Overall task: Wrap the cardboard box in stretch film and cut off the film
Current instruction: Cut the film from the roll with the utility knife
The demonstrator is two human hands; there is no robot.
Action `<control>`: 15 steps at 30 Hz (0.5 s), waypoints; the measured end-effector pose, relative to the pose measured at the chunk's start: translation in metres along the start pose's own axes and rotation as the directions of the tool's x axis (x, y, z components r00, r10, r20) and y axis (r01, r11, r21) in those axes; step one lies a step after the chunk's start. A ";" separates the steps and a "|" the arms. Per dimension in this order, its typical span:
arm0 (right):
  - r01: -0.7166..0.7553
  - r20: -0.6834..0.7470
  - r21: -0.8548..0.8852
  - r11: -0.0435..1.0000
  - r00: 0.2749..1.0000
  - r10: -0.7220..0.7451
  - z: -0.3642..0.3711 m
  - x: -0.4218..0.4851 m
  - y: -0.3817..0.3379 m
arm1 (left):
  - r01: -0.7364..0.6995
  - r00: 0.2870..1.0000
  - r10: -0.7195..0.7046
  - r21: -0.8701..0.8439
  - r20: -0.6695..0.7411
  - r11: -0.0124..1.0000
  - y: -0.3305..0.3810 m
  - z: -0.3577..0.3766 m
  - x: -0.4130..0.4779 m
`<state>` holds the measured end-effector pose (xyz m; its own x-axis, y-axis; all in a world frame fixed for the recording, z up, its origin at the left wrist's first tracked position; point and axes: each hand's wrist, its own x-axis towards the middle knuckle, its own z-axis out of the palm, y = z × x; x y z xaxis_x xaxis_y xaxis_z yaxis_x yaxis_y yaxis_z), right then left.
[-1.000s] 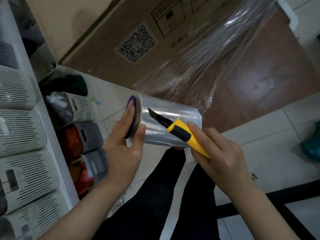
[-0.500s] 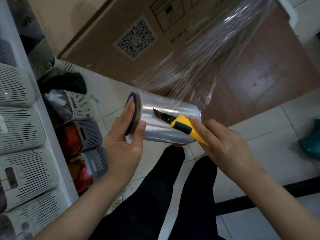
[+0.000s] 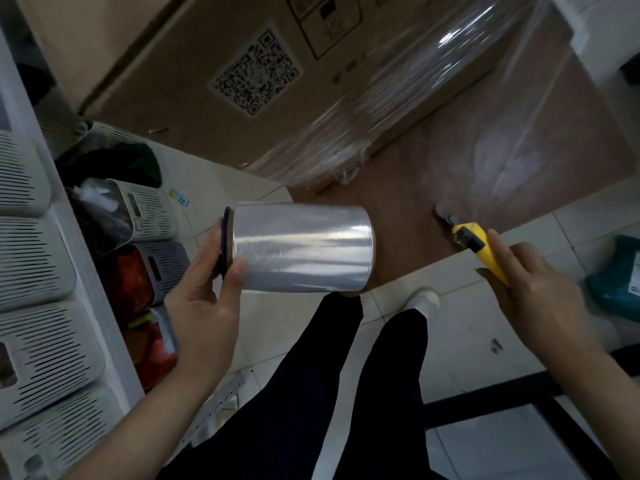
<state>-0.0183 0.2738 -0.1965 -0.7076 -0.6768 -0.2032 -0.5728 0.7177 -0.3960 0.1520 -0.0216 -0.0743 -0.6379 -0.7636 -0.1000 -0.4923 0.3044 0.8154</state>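
Note:
A large cardboard box [image 3: 194, 57] with a QR label lies on the floor ahead, its right part covered in clear stretch film [image 3: 391, 109]. A loose sheet of film [image 3: 519, 133] hangs from the box at the right, blurred. My left hand [image 3: 201, 303] grips the end of the stretch film roll [image 3: 301, 247], held sideways over my legs. No film runs from the roll to the box. Out at the right, my right hand [image 3: 540, 299] holds a yellow utility knife [image 3: 481, 251] with its blade pointing up-left, apart from the roll.
White slotted storage baskets [image 3: 31, 258] fill a shelf along the left, with more baskets holding bags [image 3: 145, 216] on the tiled floor. A brown board [image 3: 433, 209] lies under the box. A teal bag [image 3: 620, 278] sits at the right edge. My black-trousered legs [image 3: 346, 393] are below.
The knife swept from the roll's surface out to the right. The film that ran from the roll to the box is severed and now hangs loose at the box. The roll sits lower.

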 end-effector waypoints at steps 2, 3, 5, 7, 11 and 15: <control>-0.025 0.013 0.014 1.000 1.000 0.025 0.004 0.005 -0.004 | 0.010 1.000 -0.010 -0.007 -0.008 1.000 0.004 0.001 -0.001; -0.026 0.012 0.006 1.000 1.000 0.026 0.006 0.007 -0.008 | 0.010 1.000 -0.010 -0.001 -0.015 1.000 0.008 0.002 -0.002; -0.018 -0.007 -0.008 1.000 1.000 0.018 0.010 0.011 -0.013 | -0.023 1.000 0.023 0.028 -0.020 0.999 0.017 0.007 -0.006; -0.025 -0.030 0.013 1.000 0.999 0.026 0.012 0.014 -0.019 | -0.144 0.989 0.145 0.118 0.003 0.982 0.027 0.014 -0.009; -0.094 -0.058 0.032 0.995 0.994 0.096 0.019 0.015 -0.024 | -0.484 0.875 0.454 0.257 0.170 0.837 0.047 0.036 -0.013; -0.185 -0.095 0.043 0.982 0.977 0.188 0.023 0.017 -0.028 | -0.705 0.702 0.627 0.206 0.338 0.679 0.057 0.060 -0.013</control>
<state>-0.0045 0.2386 -0.2090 -0.8390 -0.5107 -0.1881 -0.4136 0.8230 -0.3894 0.0968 0.0403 -0.0603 -0.9567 -0.1527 0.2479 -0.0063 0.8621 0.5066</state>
